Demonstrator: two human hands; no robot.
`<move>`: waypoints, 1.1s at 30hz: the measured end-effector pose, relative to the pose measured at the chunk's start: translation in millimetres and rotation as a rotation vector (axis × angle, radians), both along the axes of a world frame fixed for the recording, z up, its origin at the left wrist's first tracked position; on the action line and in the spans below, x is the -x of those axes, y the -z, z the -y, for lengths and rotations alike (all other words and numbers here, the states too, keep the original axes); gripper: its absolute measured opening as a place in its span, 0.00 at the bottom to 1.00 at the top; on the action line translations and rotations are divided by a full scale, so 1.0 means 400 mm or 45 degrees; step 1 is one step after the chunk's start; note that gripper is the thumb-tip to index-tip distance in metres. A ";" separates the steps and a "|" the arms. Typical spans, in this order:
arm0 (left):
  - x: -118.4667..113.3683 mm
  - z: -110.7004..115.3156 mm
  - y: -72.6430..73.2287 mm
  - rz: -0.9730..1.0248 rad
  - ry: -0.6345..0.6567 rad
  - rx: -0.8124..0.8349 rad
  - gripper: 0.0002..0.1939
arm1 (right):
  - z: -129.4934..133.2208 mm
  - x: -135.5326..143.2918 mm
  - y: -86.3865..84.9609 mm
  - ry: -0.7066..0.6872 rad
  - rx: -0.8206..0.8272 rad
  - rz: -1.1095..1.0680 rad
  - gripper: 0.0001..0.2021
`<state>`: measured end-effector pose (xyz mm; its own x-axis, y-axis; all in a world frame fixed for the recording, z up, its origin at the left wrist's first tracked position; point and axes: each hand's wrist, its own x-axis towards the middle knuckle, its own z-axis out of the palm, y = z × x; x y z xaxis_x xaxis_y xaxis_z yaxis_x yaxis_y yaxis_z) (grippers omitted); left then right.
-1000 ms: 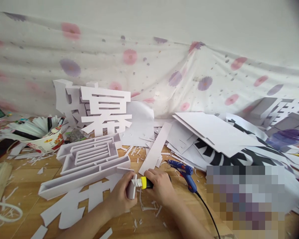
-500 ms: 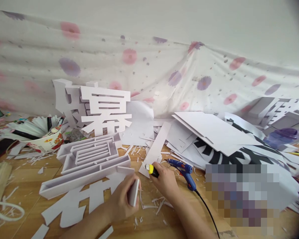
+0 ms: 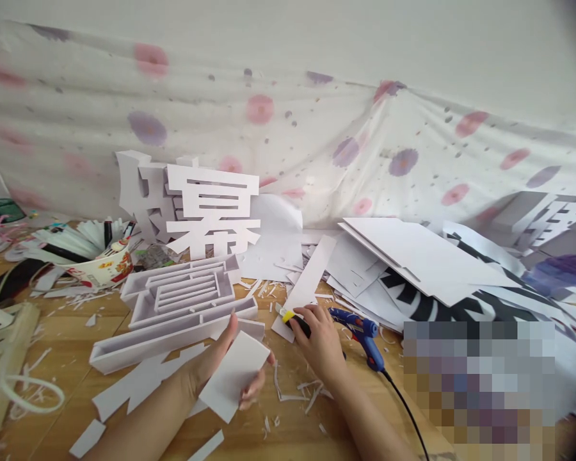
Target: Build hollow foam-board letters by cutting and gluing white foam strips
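My left hand [image 3: 221,349] holds a small white foam-board piece [image 3: 237,376], its flat face turned up and its far edge between thumb and fingers. To the right, my right hand [image 3: 320,339] has its fingers around a black and yellow cutter [image 3: 298,322], close over the table. The cutter's tip lies near the lower end of a long white strip [image 3: 312,272]. Left of my hands lies a hollow white letter form with raised walls [image 3: 185,304]. Flat white cutouts [image 3: 148,379] lie below it. A blue glue gun [image 3: 360,330] rests just right of my right hand.
White cut-out characters [image 3: 214,205] stand at the back against a flowered sheet. A paper bowl [image 3: 100,269] with white sticks is at the left. Stacked white boards [image 3: 417,250] lie at the right. A black cord [image 3: 406,410] runs to the front. Scraps litter the wooden table [image 3: 173,435].
The white piece in my left hand has turned from edge-on to showing its broad face, and the fingers have opened out around it. My right hand stays low with the cutter. The view has shifted slightly left.
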<state>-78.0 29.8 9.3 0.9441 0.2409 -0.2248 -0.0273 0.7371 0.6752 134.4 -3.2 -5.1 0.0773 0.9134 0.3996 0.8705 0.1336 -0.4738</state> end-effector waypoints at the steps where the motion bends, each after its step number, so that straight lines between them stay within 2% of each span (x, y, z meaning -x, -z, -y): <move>1: -0.002 -0.002 0.005 -0.035 0.036 -0.010 0.48 | 0.008 0.010 -0.015 -0.094 -0.067 -0.093 0.09; 3: -0.008 -0.002 0.014 -0.134 0.109 -0.028 0.48 | 0.024 0.038 -0.044 -0.370 -0.056 -0.276 0.10; 6: -0.012 0.003 0.010 -0.282 0.227 -0.067 0.47 | 0.042 0.078 -0.068 -0.735 0.193 -0.407 0.09; 7: -0.007 0.004 -0.001 -0.306 0.241 -0.097 0.47 | 0.045 0.086 -0.070 -0.771 0.266 -0.417 0.08; 9: 0.019 0.001 -0.038 -0.322 0.176 -0.229 0.44 | 0.045 0.092 -0.064 -0.699 0.310 -0.444 0.05; 10: 0.040 -0.004 -0.062 -0.321 0.060 -0.353 0.39 | 0.044 0.090 -0.058 -0.612 0.279 -0.468 0.05; 12: 0.094 -0.021 -0.108 -0.405 -0.273 -0.727 0.27 | 0.039 0.084 -0.043 -0.437 0.176 -0.516 0.05; 14: 0.151 -0.044 -0.140 -0.528 -0.682 -1.072 0.23 | 0.034 0.080 -0.027 -0.349 0.135 -0.523 0.04; 15: 0.176 -0.056 -0.147 -0.613 -0.914 -1.202 0.21 | 0.032 0.081 -0.020 -0.341 0.151 -0.499 0.03; 16: 0.194 -0.066 -0.149 -0.690 -1.079 -1.329 0.20 | 0.031 0.085 -0.014 -0.347 0.179 -0.456 0.02; 18: 0.214 -0.081 -0.139 -0.813 -1.193 -1.558 0.18 | 0.028 0.098 -0.004 -0.373 0.238 -0.329 0.02; 21: 0.206 -0.085 -0.114 -0.880 -0.999 -1.788 0.14 | 0.022 0.118 0.004 -0.417 0.281 -0.168 0.02; 24: 0.188 -0.080 -0.097 -0.948 -0.786 -1.916 0.12 | 0.016 0.128 0.008 -0.464 0.274 -0.099 0.03; 28: 0.195 -0.087 -0.080 -1.042 -0.633 -2.111 0.13 | 0.010 0.135 0.010 -0.477 0.294 -0.001 0.04; 33: 0.211 -0.118 -0.046 -1.102 -0.544 -2.287 0.06 | 0.005 0.137 0.003 -0.498 0.281 0.089 0.06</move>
